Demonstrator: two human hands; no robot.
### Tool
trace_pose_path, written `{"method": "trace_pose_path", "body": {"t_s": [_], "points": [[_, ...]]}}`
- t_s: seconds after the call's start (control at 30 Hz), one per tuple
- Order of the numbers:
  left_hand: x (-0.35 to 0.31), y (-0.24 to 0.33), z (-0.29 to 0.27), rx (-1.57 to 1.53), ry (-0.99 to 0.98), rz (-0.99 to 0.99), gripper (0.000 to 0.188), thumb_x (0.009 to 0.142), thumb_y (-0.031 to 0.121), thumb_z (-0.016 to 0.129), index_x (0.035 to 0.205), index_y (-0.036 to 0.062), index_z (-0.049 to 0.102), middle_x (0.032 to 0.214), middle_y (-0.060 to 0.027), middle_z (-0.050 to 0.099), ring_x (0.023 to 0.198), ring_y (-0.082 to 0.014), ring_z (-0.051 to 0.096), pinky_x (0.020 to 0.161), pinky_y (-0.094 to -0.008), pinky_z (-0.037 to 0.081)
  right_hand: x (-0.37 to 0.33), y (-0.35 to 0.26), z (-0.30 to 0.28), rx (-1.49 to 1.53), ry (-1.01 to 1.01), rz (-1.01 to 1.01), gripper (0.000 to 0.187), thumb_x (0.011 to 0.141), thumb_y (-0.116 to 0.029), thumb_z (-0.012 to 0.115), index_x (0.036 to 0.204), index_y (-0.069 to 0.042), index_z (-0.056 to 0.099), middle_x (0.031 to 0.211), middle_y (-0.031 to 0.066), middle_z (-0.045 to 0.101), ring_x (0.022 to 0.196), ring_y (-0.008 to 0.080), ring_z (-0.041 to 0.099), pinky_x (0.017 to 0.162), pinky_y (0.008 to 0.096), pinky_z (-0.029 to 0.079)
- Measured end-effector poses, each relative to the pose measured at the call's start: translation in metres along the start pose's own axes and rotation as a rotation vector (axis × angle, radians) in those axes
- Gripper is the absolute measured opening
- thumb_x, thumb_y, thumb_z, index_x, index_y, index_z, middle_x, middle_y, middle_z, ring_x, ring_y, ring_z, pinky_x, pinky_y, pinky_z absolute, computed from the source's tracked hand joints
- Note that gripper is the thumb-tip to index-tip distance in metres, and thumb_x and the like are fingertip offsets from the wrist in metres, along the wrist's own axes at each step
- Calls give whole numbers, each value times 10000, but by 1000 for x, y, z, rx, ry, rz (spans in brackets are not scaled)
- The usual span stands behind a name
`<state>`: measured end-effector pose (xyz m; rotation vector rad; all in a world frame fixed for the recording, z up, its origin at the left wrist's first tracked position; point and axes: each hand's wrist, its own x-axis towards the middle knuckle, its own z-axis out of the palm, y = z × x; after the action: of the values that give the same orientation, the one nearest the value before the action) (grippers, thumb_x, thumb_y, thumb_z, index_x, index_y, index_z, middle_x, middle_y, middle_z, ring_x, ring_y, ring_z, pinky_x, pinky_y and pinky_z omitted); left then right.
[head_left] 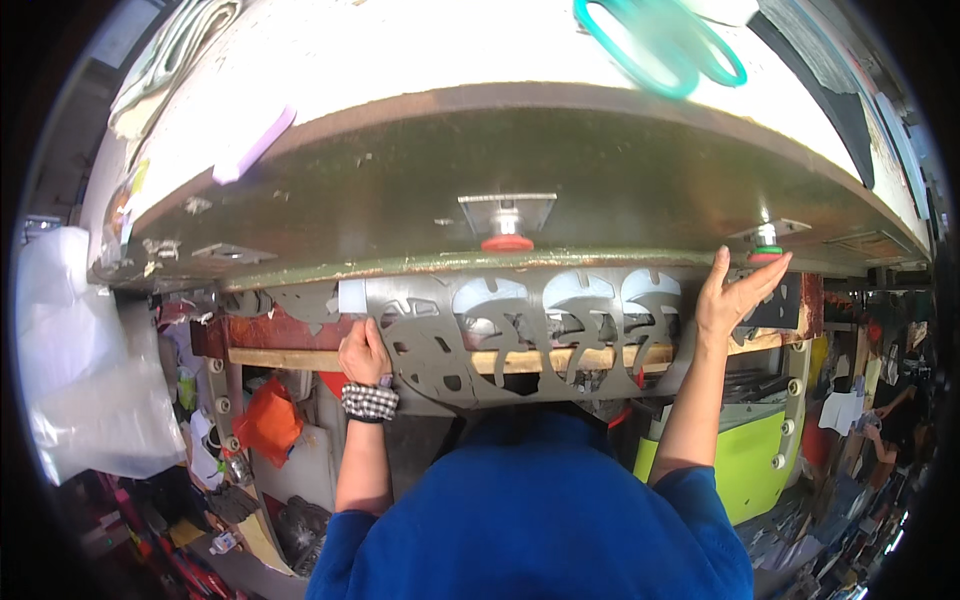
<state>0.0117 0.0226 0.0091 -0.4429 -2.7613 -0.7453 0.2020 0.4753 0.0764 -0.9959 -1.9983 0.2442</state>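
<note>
A dark grey sheet [430, 352] with rows of curved cut-out holes spans the space in front of my body. My left hand [363, 352] is closed at the sheet's left edge, just below a small pale blue patch [352, 297]. My right hand [730, 300] is open, its fingers stretched out and the thumb apart. Its fingertips reach a green push button [766, 254] under the front of a dark green machine beam [380, 190]; whether they press it I cannot tell. A red push button [507, 242] sits at the beam's middle.
On the beam's white top lie teal-handled scissors [665, 50], a lilac strip [255, 145] and folded cloth [180, 65]. Clear plastic [95, 370] hangs at the left. Below are an orange bag [268, 425] and a lime-green panel [755, 465]. Another person's arm [885, 440] shows far right.
</note>
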Motion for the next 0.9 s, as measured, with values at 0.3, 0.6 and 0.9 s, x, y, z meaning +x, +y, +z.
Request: {"method": "trace_pose_path", "body": {"t_s": [0.3,0.6,0.9], "points": [[-20,-19,3,-173,-56,-136,322,962,265,544,720,53,548,648,-175,559,634,-408,513,601,-468,407,-83,115,-34,33,-203,457,307,894,-272,675,840,30,666,597,12,559,568,87,455,554,277,412],[-94,-28,-39,-260,-101,-130,295,985,200,479,757,17,516,639,-165,522,629,-353,503,609,-442,408,-117,58,-92,-117,-63,278,448,852,-165,688,1263,-37,566,1082,170,612,1058,293,555,938,411,427],[-100,14,-90,-298,151,-219,154,904,87,585,1051,42,593,681,-69,577,619,-174,559,596,-318,463,-216,-162,-30,358,-583,-224,914,600,-168,865,1395,-83,422,1376,259,379,1309,432,333,1066,513,327]]}}
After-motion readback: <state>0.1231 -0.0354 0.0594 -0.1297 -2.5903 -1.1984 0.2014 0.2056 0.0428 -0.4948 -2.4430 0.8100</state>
